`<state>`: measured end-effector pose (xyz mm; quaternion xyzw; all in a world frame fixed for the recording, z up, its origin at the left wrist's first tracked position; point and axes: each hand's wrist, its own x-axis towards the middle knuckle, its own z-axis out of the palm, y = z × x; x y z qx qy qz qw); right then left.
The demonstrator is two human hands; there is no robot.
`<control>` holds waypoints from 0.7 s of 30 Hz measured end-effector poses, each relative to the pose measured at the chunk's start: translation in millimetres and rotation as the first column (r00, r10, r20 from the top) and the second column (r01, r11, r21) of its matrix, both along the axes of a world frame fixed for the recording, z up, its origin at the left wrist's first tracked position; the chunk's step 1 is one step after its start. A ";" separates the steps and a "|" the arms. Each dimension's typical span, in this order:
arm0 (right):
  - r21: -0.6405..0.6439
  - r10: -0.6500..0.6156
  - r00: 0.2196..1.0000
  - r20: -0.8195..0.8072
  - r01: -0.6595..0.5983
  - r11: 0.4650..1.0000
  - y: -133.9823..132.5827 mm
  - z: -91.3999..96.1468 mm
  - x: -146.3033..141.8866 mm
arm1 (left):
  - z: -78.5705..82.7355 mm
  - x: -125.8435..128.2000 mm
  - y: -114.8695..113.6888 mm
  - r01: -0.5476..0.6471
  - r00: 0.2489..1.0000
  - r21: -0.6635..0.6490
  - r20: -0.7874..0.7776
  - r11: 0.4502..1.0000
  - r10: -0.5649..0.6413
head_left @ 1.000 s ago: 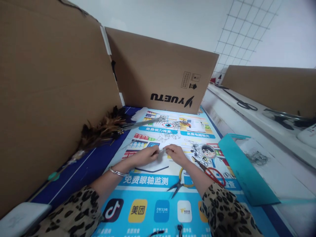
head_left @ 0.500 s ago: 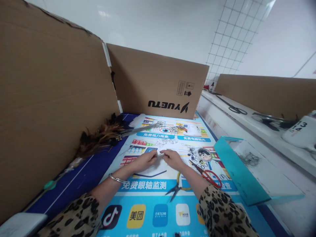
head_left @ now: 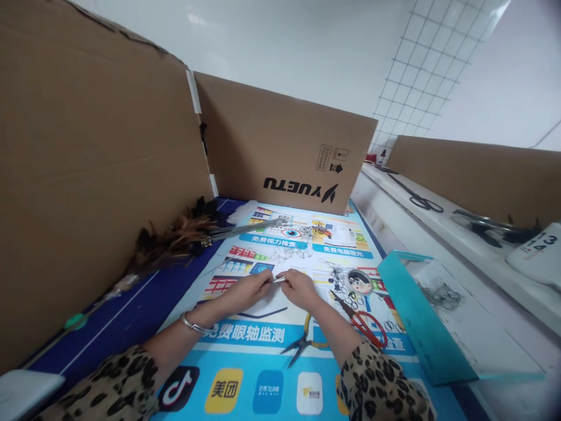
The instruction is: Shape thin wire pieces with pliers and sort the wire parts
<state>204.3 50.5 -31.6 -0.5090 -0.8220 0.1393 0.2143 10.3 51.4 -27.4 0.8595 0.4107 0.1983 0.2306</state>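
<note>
Over the printed mat, my left hand (head_left: 253, 290) and my right hand (head_left: 301, 290) are close together, fingers closed in a pinch. Between the fingertips runs a thin, pale strip (head_left: 279, 279); each hand grips one end, and its exact kind is too small to tell. Pliers with yellow handles (head_left: 300, 345) lie open on the mat below my right wrist. To the right of that forearm are red-handled scissors (head_left: 369, 328). Small dark rings and bits of wire (head_left: 338, 279) are scattered beyond the scissors.
Brown feathers (head_left: 169, 237) lie at the left, by a bundle of thin metal wires (head_left: 258, 225). Tangled wire sits in a teal-sided box (head_left: 418, 327) at the right. Cardboard panels (head_left: 284, 134) stand behind and left. Black scissors (head_left: 425, 203) rest on the right ledge.
The camera view has shifted slightly, so the mat and tools appear lower and farther left. Both hands still pinch the pale strip, with more of it showing between them.
</note>
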 end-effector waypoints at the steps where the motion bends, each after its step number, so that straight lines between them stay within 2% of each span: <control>1: -0.005 0.004 1.000 0.001 -0.004 1.000 0.5 0.0 0.3 | 0.4 0.1 -0.9 -0.007 1.000 0.011 -0.008 1.000 0.008; 9: -0.011 0.036 0.999 -0.002 -0.036 0.999 2.6 4.2 -0.8 | 10.7 -4.6 -11.3 -0.061 0.990 0.097 -0.120 0.993 0.072; 18: 0.023 0.044 0.999 0.012 -0.044 0.999 1.6 8.0 -2.2 | 22.5 -6.1 -25.6 -0.156 0.950 0.159 -0.245 0.975 0.192; 21: 0.036 0.048 0.998 0.036 -0.050 0.998 0.0 10.1 -2.4 | 26.6 -14.0 -33.5 -0.191 0.923 0.172 -0.305 0.966 0.237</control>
